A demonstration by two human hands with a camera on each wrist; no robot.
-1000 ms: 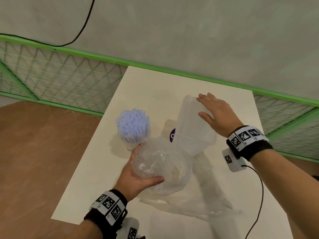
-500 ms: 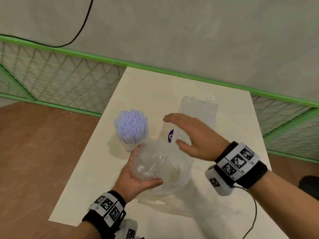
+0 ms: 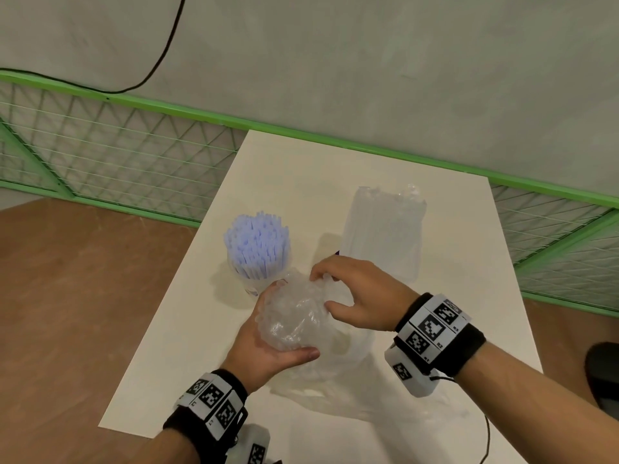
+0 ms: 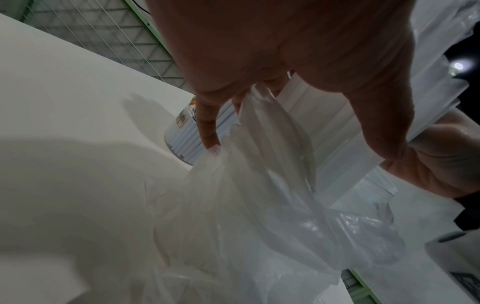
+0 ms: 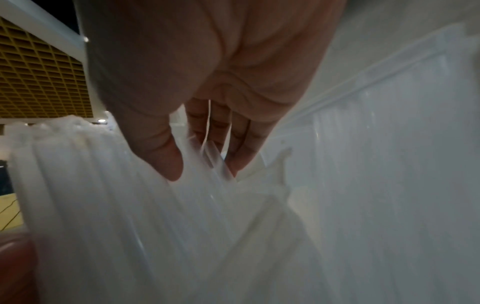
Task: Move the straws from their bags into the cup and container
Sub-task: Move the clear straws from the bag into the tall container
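Note:
In the head view a clear cup packed with pale blue straws stands at the table's left. My left hand grips a bundle of clear straws wrapped in a crumpled clear bag just right of the cup. My right hand pinches the bag's plastic at the bundle's top. In the right wrist view thumb and fingers nip the film beside the straws. The left wrist view has fingers on the bag, which hangs onto the table, with the cup behind.
A tall clear pack with crinkled plastic at its top stands behind my right hand; I cannot tell whether it is a bag or a container. Loose bag plastic lies on the white table. A green mesh fence runs behind.
My right hand left the tall clear pack, came back to the bundle and now pinches its bag. The left hand has kept its hold in nearly the same place.

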